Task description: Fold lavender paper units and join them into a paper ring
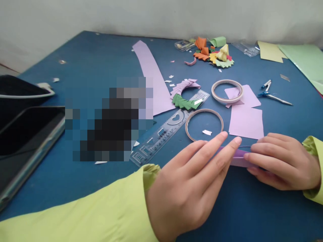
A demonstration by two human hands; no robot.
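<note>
Between my two hands is a piece of purple paper (241, 162), folded, with much of it covered by my fingers. My left hand (191, 181) reaches in from the lower left and holds the paper's left side, its fingers long and close together. On the right end, my right hand (285, 161) pinches the same paper between thumb and fingers. Just beyond my left fingertips lies a thin tape roll (187, 125). Square purple sheets (246, 122) lie behind the held paper, with a second tape roll (215, 91) partly over them.
A clear ruler (161, 136) lies left of the tape, near a purple and green folded-paper ring (186, 104). A large purple strip (153, 74) stretches behind. Colourful folded pieces (202, 53), a compass (275, 97) and green sheets (302, 58) lie farther back. A phone (27, 134) is at left.
</note>
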